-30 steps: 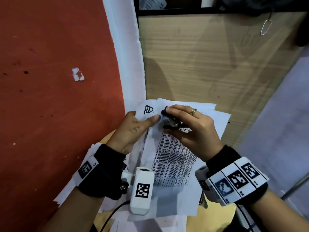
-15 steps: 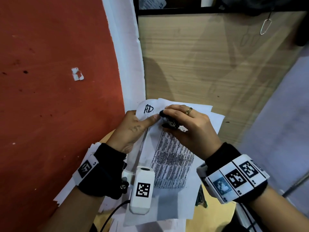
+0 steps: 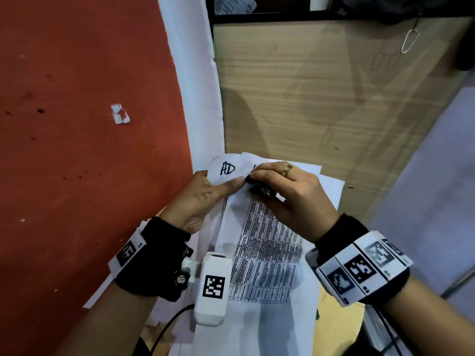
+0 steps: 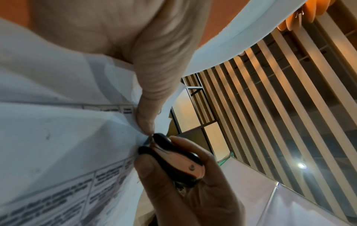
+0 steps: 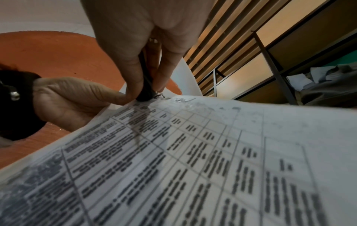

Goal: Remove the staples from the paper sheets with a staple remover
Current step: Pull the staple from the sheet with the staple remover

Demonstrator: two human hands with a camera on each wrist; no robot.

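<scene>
Overhead, the head view shows the sheets (image 3: pixel 267 253) held up between both hands, in front of a wooden panel (image 3: pixel 321 98) and beside a red wall (image 3: pixel 77 124). The left hand (image 3: pixel 198 201) grips the sheets' top left corner, thumb laid flat along the paper just under the handwritten "AD" (image 3: pixel 228 168). The right hand (image 3: pixel 290 196), a ring (image 3: pixel 286 170) on one finger, curls over the black remover (image 3: pixel 259 187) at the sheets' top edge, touching the left thumb tip. A strip of yellow worktop (image 3: pixel 334 327) shows under the sheets' lower right.

Closer, the left wrist view shows what the head view hides: the remover (image 4: pixel 173 159) is squeezed between the right thumb and fingers (image 4: pixel 185 145), its black tips closed against the paper edge beside the left thumb (image 4: pixel 154 91). Behind are slatted panels (image 4: pixel 280 91) and a ceiling light (image 4: pixel 301 165).

Lower down, the right wrist view looks along the printed table on the sheets (image 5: pixel 193 160). The right hand (image 5: pixel 146 38) pinches the remover (image 5: pixel 145 90) at the sheets' far edge, and the left hand (image 5: pixel 77 97) holds the paper from its left. The staple itself cannot be made out.
</scene>
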